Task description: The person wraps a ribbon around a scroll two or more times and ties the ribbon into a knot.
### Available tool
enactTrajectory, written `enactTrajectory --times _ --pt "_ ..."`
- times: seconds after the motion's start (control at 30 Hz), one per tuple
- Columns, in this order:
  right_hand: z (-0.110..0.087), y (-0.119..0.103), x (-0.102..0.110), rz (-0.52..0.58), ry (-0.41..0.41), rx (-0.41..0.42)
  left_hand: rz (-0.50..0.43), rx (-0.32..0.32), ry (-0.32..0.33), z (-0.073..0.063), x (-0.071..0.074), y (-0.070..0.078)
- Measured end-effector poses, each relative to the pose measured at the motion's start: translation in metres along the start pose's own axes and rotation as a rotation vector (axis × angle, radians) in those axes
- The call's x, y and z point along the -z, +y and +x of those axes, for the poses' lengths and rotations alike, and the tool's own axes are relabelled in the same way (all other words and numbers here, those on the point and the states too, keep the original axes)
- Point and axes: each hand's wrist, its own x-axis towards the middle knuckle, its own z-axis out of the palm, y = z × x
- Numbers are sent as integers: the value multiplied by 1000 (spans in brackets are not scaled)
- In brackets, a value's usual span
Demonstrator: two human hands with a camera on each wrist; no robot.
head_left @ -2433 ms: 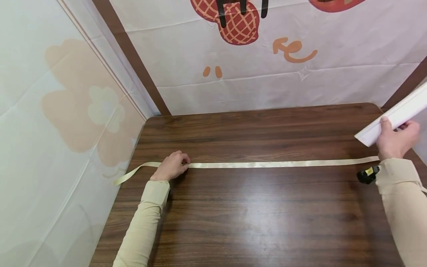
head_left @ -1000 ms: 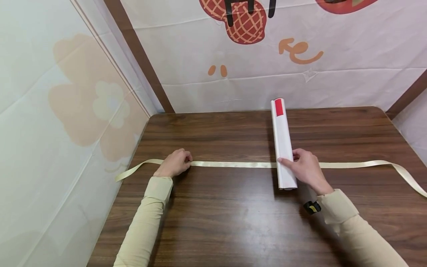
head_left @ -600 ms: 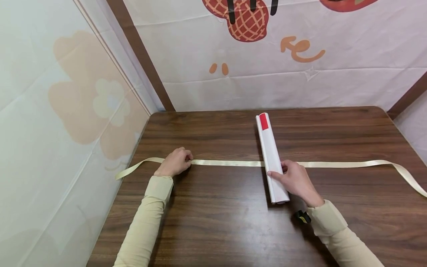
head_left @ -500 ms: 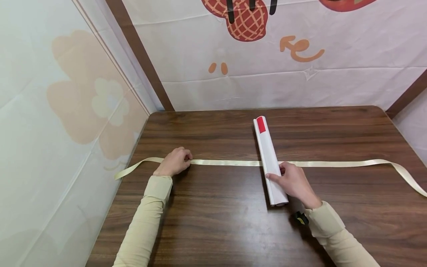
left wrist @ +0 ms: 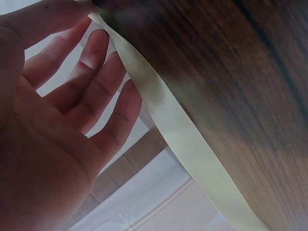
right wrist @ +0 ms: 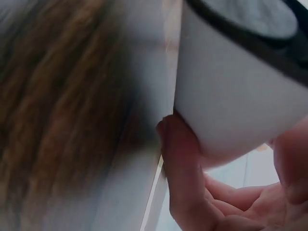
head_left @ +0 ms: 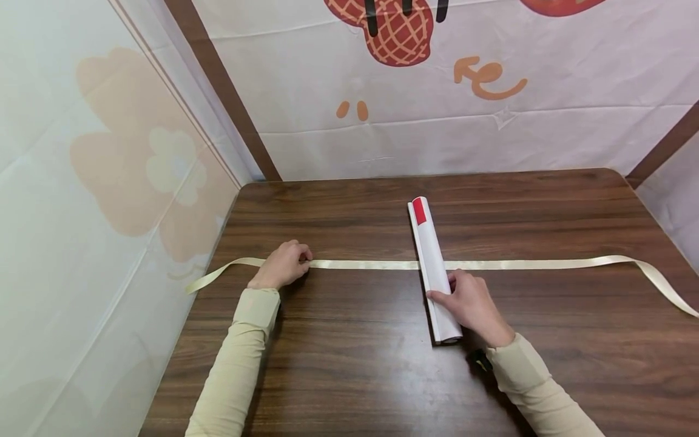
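A long cream satin ribbon [head_left: 360, 265] runs left to right across the brown wooden table [head_left: 349, 364], its two ends loose and curling. My left hand [head_left: 281, 264] pinches it left of centre; in the left wrist view the thumb and index finger meet at the ribbon [left wrist: 185, 134] while the other fingers curve loosely. Crosswise over the ribbon lies a long white roll [head_left: 431, 255] with a red label at its far end. My right hand [head_left: 472, 300] grips its near half, thumb on the left side. In the right wrist view the white roll [right wrist: 231, 91] shows a dark-rimmed end.
A printed cloth wall [head_left: 306, 145] stands behind the table's back edge, and another cloth panel [head_left: 131, 255] closes off the left side. The ribbon's right end [head_left: 663, 285] curls toward the table's right edge.
My right hand has brought the white roll from the far right to mid-table and slid it left and nearer over the ribbon. My left hand stays at the same spot on the ribbon.
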Motion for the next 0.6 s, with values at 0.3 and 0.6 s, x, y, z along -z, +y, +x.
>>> enactTrajectory --times 0.3,0.6 --pt "4 -8 -5 -48 -31 -33 -7 2 2 -2 2 1" --pt "7 -20 -10 -115 -63 -41 -17 -11 6 -2 2 -4"
